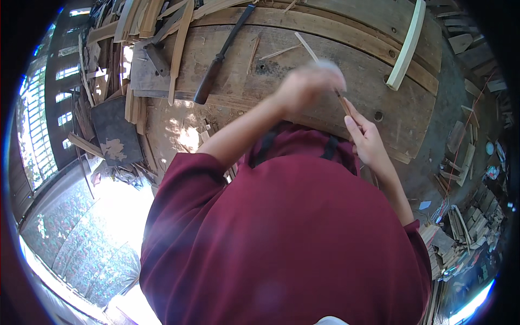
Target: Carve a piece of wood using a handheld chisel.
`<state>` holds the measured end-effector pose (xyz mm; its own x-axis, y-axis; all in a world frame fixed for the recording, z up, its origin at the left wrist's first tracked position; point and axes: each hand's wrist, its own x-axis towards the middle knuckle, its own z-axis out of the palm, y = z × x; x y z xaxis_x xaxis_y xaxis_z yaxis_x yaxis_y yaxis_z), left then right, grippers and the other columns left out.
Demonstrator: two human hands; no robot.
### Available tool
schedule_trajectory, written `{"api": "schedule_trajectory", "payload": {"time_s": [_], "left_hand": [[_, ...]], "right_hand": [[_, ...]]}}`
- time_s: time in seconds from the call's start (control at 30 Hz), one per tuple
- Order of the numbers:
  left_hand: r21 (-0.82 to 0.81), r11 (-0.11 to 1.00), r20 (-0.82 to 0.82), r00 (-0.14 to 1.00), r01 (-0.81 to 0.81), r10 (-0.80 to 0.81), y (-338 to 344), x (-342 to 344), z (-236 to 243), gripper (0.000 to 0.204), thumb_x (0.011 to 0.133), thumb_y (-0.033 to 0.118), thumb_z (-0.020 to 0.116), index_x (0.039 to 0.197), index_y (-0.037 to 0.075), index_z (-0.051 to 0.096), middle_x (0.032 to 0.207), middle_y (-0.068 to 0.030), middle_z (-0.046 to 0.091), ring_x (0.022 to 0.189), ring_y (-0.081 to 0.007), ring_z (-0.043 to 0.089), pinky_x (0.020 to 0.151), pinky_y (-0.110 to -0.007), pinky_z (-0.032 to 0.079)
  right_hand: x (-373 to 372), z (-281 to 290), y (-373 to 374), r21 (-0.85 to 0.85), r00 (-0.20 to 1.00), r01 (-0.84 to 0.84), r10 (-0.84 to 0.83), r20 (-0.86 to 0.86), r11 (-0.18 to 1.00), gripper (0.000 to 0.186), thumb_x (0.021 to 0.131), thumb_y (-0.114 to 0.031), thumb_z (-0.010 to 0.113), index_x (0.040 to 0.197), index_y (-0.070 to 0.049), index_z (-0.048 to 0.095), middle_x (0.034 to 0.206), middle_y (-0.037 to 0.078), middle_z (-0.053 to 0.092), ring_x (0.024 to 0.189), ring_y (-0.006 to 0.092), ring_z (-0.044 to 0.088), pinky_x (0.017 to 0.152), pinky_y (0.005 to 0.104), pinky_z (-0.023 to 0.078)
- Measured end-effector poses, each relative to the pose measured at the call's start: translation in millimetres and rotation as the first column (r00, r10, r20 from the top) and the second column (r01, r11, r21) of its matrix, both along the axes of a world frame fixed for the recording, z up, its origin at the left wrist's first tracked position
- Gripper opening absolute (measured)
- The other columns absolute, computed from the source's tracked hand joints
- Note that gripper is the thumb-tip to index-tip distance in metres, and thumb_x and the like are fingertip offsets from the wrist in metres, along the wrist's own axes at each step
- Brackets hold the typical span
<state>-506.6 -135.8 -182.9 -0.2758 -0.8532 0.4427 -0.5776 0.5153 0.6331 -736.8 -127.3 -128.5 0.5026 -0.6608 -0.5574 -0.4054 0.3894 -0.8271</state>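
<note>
My right hand (366, 138) is closed with thumb and fingers round a narrow brown wooden strip (342, 102) above the near edge of the workbench. Close to the strip's upper end is my left hand (310, 85), smeared by motion, so its fingers and anything in them cannot be made out. A thin pale stick (306, 46) runs up and left from behind the left hand; whether it is held or lies on the bench I cannot tell. On the bench further left rests a long chisel-like tool (210, 81) with a dark shaft and brown wooden handle.
The worn wooden workbench (189, 46) has a round hole near its right end. A pale squared batten (407, 46) lies across its far right part. Wood offcuts (135, 19) pile up at the far left, and more scraps (466, 165) lie on the floor at right.
</note>
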Motion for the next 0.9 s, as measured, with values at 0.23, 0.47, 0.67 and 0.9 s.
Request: {"api": "schedule_trajectory", "payload": {"time_s": [0.23, 0.47, 0.67, 0.9], "left_hand": [[0.082, 0.995, -0.18, 0.982, -0.051, 0.065, 4.1, -9.5, -6.2, 0.039, 0.076, -0.006, 0.055, 0.105, 0.015, 0.07, 0.108, -0.0078, 0.069, 0.104, -0.0272, 0.066, 0.09, -0.038, 0.053], [0.129, 0.908, -0.115, 0.904, -0.398, 0.412, -19.2, 18.3, -21.1, 0.043, 0.073, -0.01, 0.051, 0.105, 0.012, 0.068, 0.104, -0.0096, 0.068, 0.096, -0.0296, 0.067, 0.085, -0.038, 0.054], [0.024, 0.937, -0.137, 0.927, -0.35, 0.349, -36.8, 46.0, -23.0, 0.04, 0.076, -0.009, 0.054, 0.106, 0.013, 0.07, 0.104, -0.0107, 0.069, 0.095, -0.0294, 0.068, 0.079, -0.037, 0.057], [0.167, 0.984, -0.143, 0.985, -0.067, 0.092, 10.3, 16.4, -19.8, 0.047, 0.073, -0.011, 0.052, 0.106, 0.016, 0.07, 0.104, -0.0066, 0.071, 0.098, -0.0246, 0.069, 0.088, -0.037, 0.055]], "right_hand": [[7.3, 13.1, -10.3, 0.162, 0.999, 0.016, -0.009, -0.045, 0.987, 0.048, 0.103, -0.027, 0.048, 0.149, -0.013, 0.041, 0.064, -0.009, 0.033, 0.052, 0.0026, 0.032, 0.046, 0.0212, 0.03], [11.6, 15.9, -4.7, 0.171, 1.0, 0.015, -0.01, -0.028, 0.985, 0.049, 0.103, -0.031, 0.048, 0.149, -0.014, 0.041, 0.064, -0.008, 0.033, 0.052, 0.0026, 0.034, 0.046, 0.0205, 0.035], [15.6, 22.5, 1.3, 0.176, 1.0, 0.028, -0.026, -0.018, 0.984, 0.049, 0.103, -0.029, 0.048, 0.149, -0.013, 0.041, 0.064, -0.009, 0.033, 0.052, 0.0021, 0.033, 0.045, 0.0211, 0.033], [16.3, 18.6, 9.5, 0.16, 0.998, 0.06, -0.059, -0.008, 0.985, 0.048, 0.103, -0.026, 0.048, 0.148, -0.01, 0.041, 0.065, -0.01, 0.033, 0.053, 0.0021, 0.032, 0.046, 0.0207, 0.029]]}}
